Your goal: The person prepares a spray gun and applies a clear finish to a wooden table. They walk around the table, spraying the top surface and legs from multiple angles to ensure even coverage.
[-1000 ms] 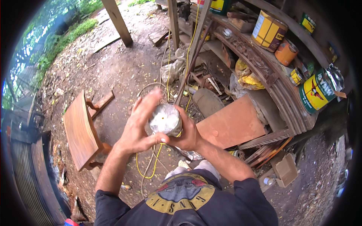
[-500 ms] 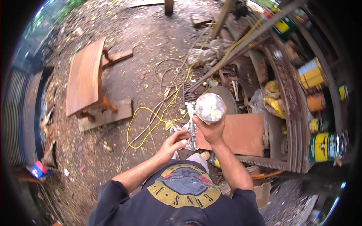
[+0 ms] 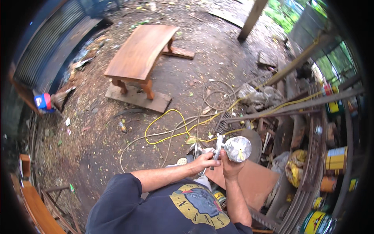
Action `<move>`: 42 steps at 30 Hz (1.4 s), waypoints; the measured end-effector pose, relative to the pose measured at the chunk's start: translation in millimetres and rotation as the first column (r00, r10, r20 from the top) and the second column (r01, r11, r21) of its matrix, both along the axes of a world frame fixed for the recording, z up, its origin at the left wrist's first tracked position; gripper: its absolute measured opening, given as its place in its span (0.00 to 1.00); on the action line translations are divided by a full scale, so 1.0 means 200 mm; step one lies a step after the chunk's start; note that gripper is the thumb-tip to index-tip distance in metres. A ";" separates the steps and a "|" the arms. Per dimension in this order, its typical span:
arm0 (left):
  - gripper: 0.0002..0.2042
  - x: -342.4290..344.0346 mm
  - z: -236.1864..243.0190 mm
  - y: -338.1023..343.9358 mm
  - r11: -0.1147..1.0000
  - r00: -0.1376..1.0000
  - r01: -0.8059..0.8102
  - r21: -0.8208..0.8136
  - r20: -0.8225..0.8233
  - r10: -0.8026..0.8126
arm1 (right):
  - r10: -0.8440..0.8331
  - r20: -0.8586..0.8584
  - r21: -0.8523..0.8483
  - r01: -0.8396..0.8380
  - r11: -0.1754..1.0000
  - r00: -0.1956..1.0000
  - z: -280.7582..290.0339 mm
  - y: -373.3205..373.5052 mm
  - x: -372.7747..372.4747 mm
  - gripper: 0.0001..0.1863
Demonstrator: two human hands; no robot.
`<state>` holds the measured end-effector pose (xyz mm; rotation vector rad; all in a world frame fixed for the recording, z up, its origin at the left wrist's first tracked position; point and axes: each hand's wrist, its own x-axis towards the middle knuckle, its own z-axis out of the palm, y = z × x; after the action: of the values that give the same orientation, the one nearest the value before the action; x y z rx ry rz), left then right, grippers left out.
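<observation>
Close in front of my body is a paint spray gun (image 3: 219, 145) with a round, silver, paint-smeared cup (image 3: 239, 149). My right hand (image 3: 231, 167) is closed about the gun by its cup, which rests above the fingers. Reaching in from the left, my left hand (image 3: 203, 162) has its fingers closed at the lower part of the gun, by the handle. Fingers partly hide the grip. Beyond my hands stands a low, glossy brown wooden table (image 3: 142, 52), its legs on boards (image 3: 137, 98).
A yellow cord (image 3: 171, 112) and a coiled hose (image 3: 213, 93) cross the dirt floor. At right are a flat reddish panel (image 3: 253, 183), a carved wooden frame (image 3: 307, 163) and several paint cans (image 3: 335, 160). A wooden post (image 3: 251, 21) stands at the far right.
The view has turned left, so the table and cord now appear further right. My left hand has moved from just beside the spray gun onto its lower part. My right hand still holds it.
</observation>
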<state>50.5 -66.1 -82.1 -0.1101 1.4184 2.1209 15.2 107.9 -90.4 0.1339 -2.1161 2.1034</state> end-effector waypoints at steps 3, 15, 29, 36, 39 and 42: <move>0.30 0.08 0.00 0.02 0.994 0.992 -0.101 -0.034 0.078 0.103 | 0.075 -0.117 0.118 -0.061 0.991 0.990 0.04 -0.05 0.02 0.51; 0.17 0.66 -0.19 0.08 0.798 0.829 -0.387 -0.461 0.206 0.521 | 0.498 -0.140 0.354 -0.427 0.832 0.856 -0.03 0.02 0.31 0.51; 0.26 1.27 -0.30 -0.24 0.469 0.423 -0.712 -0.523 0.213 0.881 | -0.247 0.666 0.743 -0.595 0.307 0.704 -1.22 1.23 1.02 0.33; 0.26 1.24 -0.26 -0.43 0.486 0.418 -0.738 -0.468 0.249 0.874 | -0.328 0.592 0.801 -0.490 0.345 0.736 -1.49 1.16 1.08 0.22; 0.26 1.33 -0.39 -0.64 0.509 0.473 -0.709 -0.487 0.206 0.857 | -0.295 0.547 0.811 -0.408 0.419 0.783 -1.53 0.89 0.95 0.24; 0.21 1.32 -0.43 -0.82 0.538 0.512 -0.710 -0.455 0.192 0.837 | -0.380 0.579 0.767 -0.322 0.555 0.722 -1.52 0.63 0.88 0.21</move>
<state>313.6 -229.8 -168.1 -1.5208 1.6046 2.2705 192.0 234.8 -394.2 -0.7366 -3.3722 0.8885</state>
